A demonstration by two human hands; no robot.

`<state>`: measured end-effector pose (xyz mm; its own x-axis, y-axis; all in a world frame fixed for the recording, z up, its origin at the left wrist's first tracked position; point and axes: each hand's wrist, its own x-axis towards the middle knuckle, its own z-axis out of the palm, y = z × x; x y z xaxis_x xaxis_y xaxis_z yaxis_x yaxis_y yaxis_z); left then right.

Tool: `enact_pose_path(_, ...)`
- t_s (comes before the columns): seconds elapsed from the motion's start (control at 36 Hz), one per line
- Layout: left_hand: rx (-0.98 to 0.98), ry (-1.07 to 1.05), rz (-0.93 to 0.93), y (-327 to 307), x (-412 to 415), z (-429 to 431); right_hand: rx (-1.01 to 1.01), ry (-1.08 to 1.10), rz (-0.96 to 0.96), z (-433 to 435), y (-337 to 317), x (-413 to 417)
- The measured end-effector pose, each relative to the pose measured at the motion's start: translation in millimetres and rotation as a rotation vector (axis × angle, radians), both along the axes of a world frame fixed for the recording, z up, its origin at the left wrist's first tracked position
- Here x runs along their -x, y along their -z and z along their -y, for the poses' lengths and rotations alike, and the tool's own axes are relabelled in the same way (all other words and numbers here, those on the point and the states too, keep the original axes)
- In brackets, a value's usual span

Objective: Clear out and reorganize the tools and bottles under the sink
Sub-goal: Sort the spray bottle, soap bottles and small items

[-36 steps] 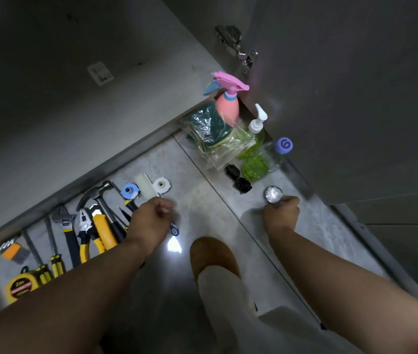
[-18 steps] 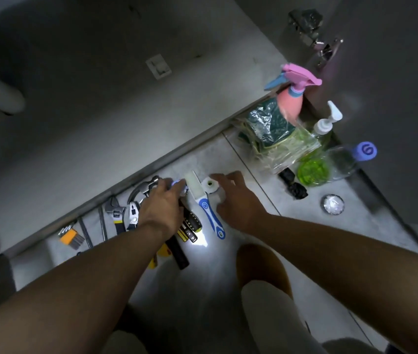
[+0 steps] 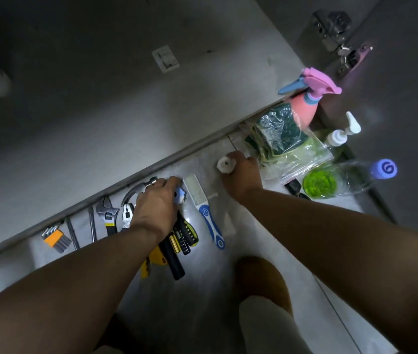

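Curled the left hand point(image 3: 155, 203) round a blue roll point(image 3: 180, 196), over tools point(image 3: 182, 238) on the floor point(image 3: 203, 282). Pinched a white roll point(image 3: 224, 164) in the right hand point(image 3: 242, 176), at 2 o'clock from the left — file point(image 3: 204, 208) lying between. Had a sprayer point(image 3: 303, 108) and pump bottle point(image 3: 336, 137) at 2 o'clock of the right hand, a green bottle point(image 3: 320, 183) at 3. Had a wrench point(image 3: 106, 213) and hex keys point(image 3: 56, 238) at 8 o'clock of the left.

Left hand point(image 3: 155, 204) around a blue roll point(image 3: 180, 196), right hand point(image 3: 242, 176) around a white roll point(image 3: 224, 164), perhaps tape.
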<state>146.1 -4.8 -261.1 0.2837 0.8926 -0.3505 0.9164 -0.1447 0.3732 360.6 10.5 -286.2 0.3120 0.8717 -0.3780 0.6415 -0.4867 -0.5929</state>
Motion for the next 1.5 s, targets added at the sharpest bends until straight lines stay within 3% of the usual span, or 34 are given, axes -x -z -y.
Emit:
enact_pose_path(0.19, 0.035, -0.122, 0.102, -7.6, -1.5, -0.8, -0.034, 0.217, -0.205, 4.3, -3.7, 7.0)
enact_pose_path(0.31, 0.121, -0.256, 0.169, -6.9, -8.7, -3.4, -0.028, 0.132, -0.223, 43.9, -0.3, 18.2)
enact_pose_path(0.44, 0.237, -0.14, 0.154, -6.0, -14.2, 4.3, 0.022, -0.064, -0.261, 71.4, -5.1, 33.5)
enact_pose_path(0.67, 0.151, -0.144, 0.142, -11.1, -18.4, 11.5, -0.003, -0.093, -0.278, 79.5, -13.7, 30.3)
enact_pose_path(0.75, 0.147, -0.193, 0.177, -9.7, -15.0, 10.8, -0.03, -0.126, -0.213, 81.8, -13.8, 26.5)
enact_pose_path(0.89, 0.181, -0.363, 0.364, -6.6, -9.1, 12.6, 0.152, -0.299, 0.029, 89.3, -11.5, 27.2)
enact_pose_path(1.0, 0.216, -0.472, 0.443, -3.6, -6.7, 16.2, 0.141, -0.418, 0.193, 92.3, -10.0, 33.8)
enact_pose_path(1.14, 0.237, -0.51, 0.495, 0.8, -6.7, 18.4, 0.115, -0.332, 0.189, 86.4, -15.0, 20.5)
enact_pose_path(1.36, 0.28, -0.515, 0.567, 3.1, -24.2, 22.1, 0.117, -0.09, 0.35, 109.3, -16.0, -46.9)
enact_pose_path(1.5, 0.309, -0.511, 0.603, -0.5, -38.1, 26.2, 0.051, 0.012, 0.312, 104.4, -12.0, -56.7)
